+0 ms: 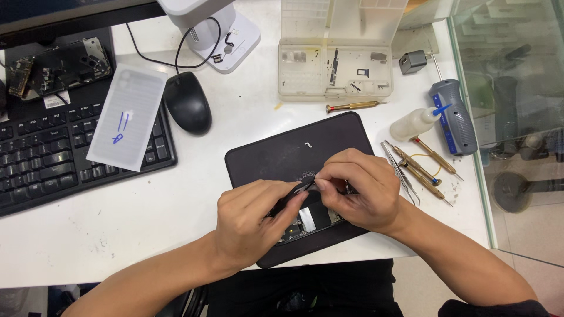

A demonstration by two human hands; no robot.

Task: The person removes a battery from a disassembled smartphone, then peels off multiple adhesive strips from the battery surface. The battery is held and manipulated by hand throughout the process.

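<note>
Head view, looking straight down at my bench; both hands meet over the black work mat (282,154), and the opened phone (310,219) lies on its near part, mostly hidden under my fingers; only a strip of board and a pale metal shield show between them. My left hand (254,222) curls closed round the phone's left edge, thumb and forefinger pinching up towards a small dark piece at the top; my right hand (359,189) is closed too, fingertips pinched on something thin right where the two hands touch; whether that is a tool or a part, I cannot tell.

I judge the phone light and stiff but fragile with its insides bare; best held by the outer frame edges, never on the exposed board; the dark piece looks thin and likely bendy, so a gentle pinch suits it.

Counting now: one mat; one phone; one black mouse (187,103); one keyboard (53,149) with one pale sheet (128,116) lying across it; one clear parts tray (335,67); one brass screwdriver (352,106) just beyond the mat and three more tools (424,167) to its right beside one pair of tweezers (401,171); one squeeze bottle (415,124); one grey powered driver (453,116).
</note>
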